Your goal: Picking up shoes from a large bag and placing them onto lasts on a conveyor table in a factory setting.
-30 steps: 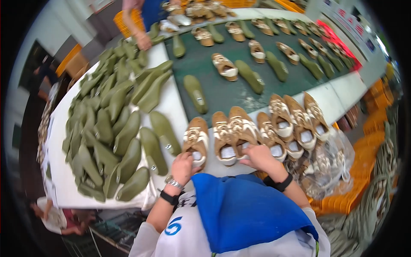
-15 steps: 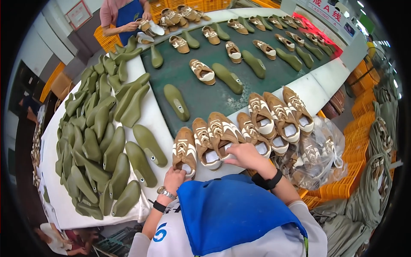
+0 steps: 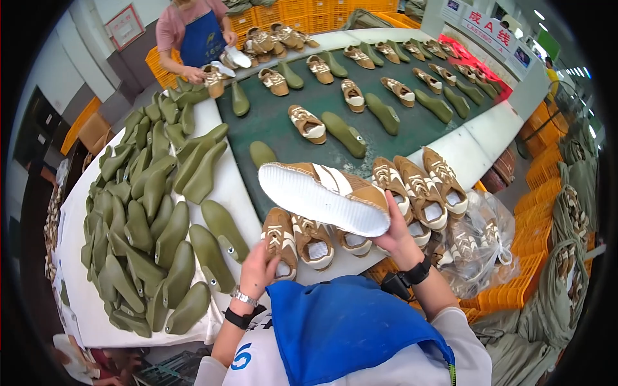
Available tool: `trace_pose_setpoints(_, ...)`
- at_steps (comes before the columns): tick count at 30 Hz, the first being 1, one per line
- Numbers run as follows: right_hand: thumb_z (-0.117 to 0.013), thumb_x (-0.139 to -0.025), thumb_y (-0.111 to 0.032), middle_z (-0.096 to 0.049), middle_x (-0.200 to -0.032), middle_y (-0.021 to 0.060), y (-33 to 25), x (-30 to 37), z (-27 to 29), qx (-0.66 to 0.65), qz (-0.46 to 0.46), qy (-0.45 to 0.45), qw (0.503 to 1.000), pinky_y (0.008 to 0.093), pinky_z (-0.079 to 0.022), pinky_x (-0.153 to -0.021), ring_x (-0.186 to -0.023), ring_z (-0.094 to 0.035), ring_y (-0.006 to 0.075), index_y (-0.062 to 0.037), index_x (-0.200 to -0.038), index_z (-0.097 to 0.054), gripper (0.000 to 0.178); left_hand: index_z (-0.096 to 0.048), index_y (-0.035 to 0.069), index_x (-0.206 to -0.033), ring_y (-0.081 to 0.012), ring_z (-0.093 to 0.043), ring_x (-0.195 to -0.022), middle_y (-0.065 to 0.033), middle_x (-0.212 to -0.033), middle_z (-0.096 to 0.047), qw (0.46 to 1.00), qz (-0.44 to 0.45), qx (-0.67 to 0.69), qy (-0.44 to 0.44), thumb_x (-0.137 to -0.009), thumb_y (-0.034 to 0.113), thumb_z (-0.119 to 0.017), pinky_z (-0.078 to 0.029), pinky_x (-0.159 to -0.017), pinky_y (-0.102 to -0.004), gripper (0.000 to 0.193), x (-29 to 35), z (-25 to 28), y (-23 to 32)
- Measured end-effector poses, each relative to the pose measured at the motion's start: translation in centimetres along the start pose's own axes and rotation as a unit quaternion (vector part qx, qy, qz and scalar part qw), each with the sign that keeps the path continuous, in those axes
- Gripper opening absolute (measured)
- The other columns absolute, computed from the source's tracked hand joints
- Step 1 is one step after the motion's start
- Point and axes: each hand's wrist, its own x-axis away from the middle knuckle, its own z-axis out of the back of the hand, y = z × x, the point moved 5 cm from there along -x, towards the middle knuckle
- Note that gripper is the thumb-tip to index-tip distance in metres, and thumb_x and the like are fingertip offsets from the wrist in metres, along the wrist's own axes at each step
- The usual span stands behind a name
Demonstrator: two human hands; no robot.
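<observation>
My right hand [image 3: 396, 235] grips a brown sneaker [image 3: 325, 193] by its heel end and holds it up on its side above the near table edge, its white sole facing me. My left hand [image 3: 259, 269] is at the heel of the leftmost brown shoe [image 3: 279, 235] in the near row. Its thumb and fingers are apart, and that shoe rests on the white tabletop. Beside it stands another laced shoe [image 3: 312, 241] with white lining showing. The lifted sneaker partly hides the shoes behind it and one green shoe last [image 3: 262, 153].
A big heap of green shoe lasts [image 3: 141, 206] covers the left table. Shoes and lasts stand in rows on the green surface [image 3: 257, 122]. A bag of shoes [image 3: 479, 238] and orange crates [image 3: 534, 264] are at right. Across the table, a person [image 3: 196, 45] handles a shoe.
My right hand has lifted a sneaker out of the near row and turned its sole toward me. My left hand has shifted slightly at the leftmost shoe. The person opposite has lowered a shoe.
</observation>
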Motion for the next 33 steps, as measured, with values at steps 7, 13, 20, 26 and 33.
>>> trace_pose_setpoints(7, -0.039, -0.092, -0.043, -0.054, -0.120, 0.0107, 4.0, -0.1, 0.0, -0.003, -0.139, -0.029, 0.990, 0.0362, -0.042, -0.094, -0.110, -0.053, 0.0231, -0.0052, -0.123, -0.047, 0.049, -0.054, -0.002, -0.109, -0.0150, -0.053, -0.093, -0.0077, -0.102, -0.058, 0.923, 0.061, 0.357, 0.132, -0.083, 0.009, -0.058, -0.043, -0.080, -0.0263, 0.029, -4.0, 6.4, 0.0)
trace_pose_setpoints(13, -0.042, -0.093, -0.038, -0.056, -0.112, 0.0077, 4.5, -0.8, -1.8, 0.129, -0.205, 0.002, 0.970, 0.0309, -0.050, -0.082, -0.096, -0.058, 0.0157, -0.0060, -0.122, -0.045, 0.043, -0.062, -0.003, -0.085, -0.0086, -0.055, -0.074, -0.0014, -0.080, -0.061, 0.927, 0.112, 0.339, 0.119, -0.086, 0.015, -0.057, -0.039, -0.060, -0.0209, 0.019, -2.6, 7.2, -2.7)
trace_pose_setpoints(20, -0.052, -0.090, -0.028, -0.055, -0.083, 0.0028, -0.8, -6.4, -14.3, 0.618, -0.100, -0.243, 0.740, 0.0202, -0.046, -0.050, -0.060, -0.055, 0.0067, -0.0084, -0.110, -0.047, 0.029, -0.056, 0.000, -0.107, -0.0295, -0.051, -0.106, -0.0185, -0.109, -0.056, 0.987, 0.065, -0.097, 0.112, -0.078, 0.024, -0.064, -0.041, -0.090, -0.0358, 0.038, -1.6, 6.2, -9.5)
trace_pose_setpoints(26, -0.059, -0.080, -0.028, -0.061, -0.100, 0.0157, 3.5, -19.4, -16.0, 0.822, 0.057, -0.286, 0.490, 0.0383, -0.046, -0.078, -0.092, -0.059, 0.0318, -0.0086, -0.111, -0.052, 0.037, -0.055, 0.009, -0.107, -0.0409, -0.038, -0.115, -0.0208, -0.136, -0.026, 0.977, 0.125, -0.164, 0.049, -0.065, 0.022, -0.073, -0.037, -0.092, -0.0475, 0.048, 0.5, 2.3, -12.4)
trace_pose_setpoints(33, -0.061, -0.075, -0.024, -0.063, -0.096, 0.0133, 13.9, -31.1, -9.4, 0.925, 0.020, -0.218, 0.310, 0.0389, -0.048, -0.079, -0.091, -0.061, 0.0294, -0.0139, -0.105, -0.059, 0.031, -0.052, 0.005, -0.096, -0.0448, -0.034, -0.115, -0.0256, -0.132, -0.027, 0.978, 0.121, -0.118, 0.122, -0.065, 0.005, -0.066, -0.035, -0.095, -0.0463, 0.034, 0.6, 2.4, -12.0)
